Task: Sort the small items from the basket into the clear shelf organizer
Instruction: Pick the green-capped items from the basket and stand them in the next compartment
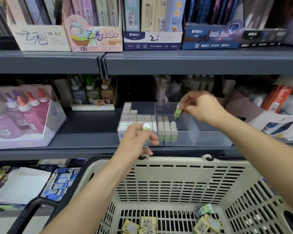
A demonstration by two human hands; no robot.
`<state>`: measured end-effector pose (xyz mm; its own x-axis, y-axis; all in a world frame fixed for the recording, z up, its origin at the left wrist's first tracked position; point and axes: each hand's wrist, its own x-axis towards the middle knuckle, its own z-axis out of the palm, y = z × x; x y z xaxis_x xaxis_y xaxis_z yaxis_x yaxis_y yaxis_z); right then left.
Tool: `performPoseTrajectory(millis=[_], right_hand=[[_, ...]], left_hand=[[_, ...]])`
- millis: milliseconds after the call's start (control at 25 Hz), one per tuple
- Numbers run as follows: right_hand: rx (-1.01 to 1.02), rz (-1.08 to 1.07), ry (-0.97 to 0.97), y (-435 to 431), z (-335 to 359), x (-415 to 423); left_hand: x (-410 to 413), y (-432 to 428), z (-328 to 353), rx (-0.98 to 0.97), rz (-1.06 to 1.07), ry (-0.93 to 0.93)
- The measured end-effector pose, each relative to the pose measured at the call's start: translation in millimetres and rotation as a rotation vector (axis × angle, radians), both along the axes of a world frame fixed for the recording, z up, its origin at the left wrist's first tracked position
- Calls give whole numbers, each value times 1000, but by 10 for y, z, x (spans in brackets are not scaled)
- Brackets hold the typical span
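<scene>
A clear shelf organizer (208, 137) stands on the middle shelf, its left compartment packed with white erasers (135, 118) and the one beside it with rows of green erasers (167, 130). My right hand (199, 105) pinches a green eraser (177, 113) above the organizer's open middle section. In front of the organizer's left end, my left hand (136, 141) grips another green-topped eraser (146, 135). Below, the beige basket (176, 176) holds several small tan and green packaged erasers (205, 222) on its floor.
Glue bottles in a clear case (22, 114) sit at the left of the same shelf, small bottles (93, 95) behind. Pencil-lead boxes (95, 33) line the upper shelf. Packs of stationery (61, 183) lie on the lower shelf left of the basket's black handle (41, 205).
</scene>
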<state>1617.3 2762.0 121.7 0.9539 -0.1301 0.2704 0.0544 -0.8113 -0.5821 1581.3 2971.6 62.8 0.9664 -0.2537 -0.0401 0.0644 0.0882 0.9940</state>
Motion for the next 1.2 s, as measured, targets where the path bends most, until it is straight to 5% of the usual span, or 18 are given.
performPoseTrajectory(millis=[200, 480, 640, 760, 920, 1080, 1200], right_hand=[[85, 56, 131, 95, -224, 98], [-194, 122, 276, 111, -340, 119], [-322, 68, 113, 159, -255, 9], [-102, 147, -35, 336, -165, -200], [133, 400, 102, 539, -179, -441], [296, 248, 18, 309, -59, -338], [190, 73, -79, 89, -10, -143]], left_hand=[[31, 44, -51, 86, 64, -129], [48, 33, -82, 73, 61, -136], [46, 23, -85, 60, 40, -153], [42, 12, -86, 66, 49, -163], [12, -7, -88, 111, 7, -207], [30, 78, -55, 280, 245, -385], [61, 168, -54, 499, 417, -505]])
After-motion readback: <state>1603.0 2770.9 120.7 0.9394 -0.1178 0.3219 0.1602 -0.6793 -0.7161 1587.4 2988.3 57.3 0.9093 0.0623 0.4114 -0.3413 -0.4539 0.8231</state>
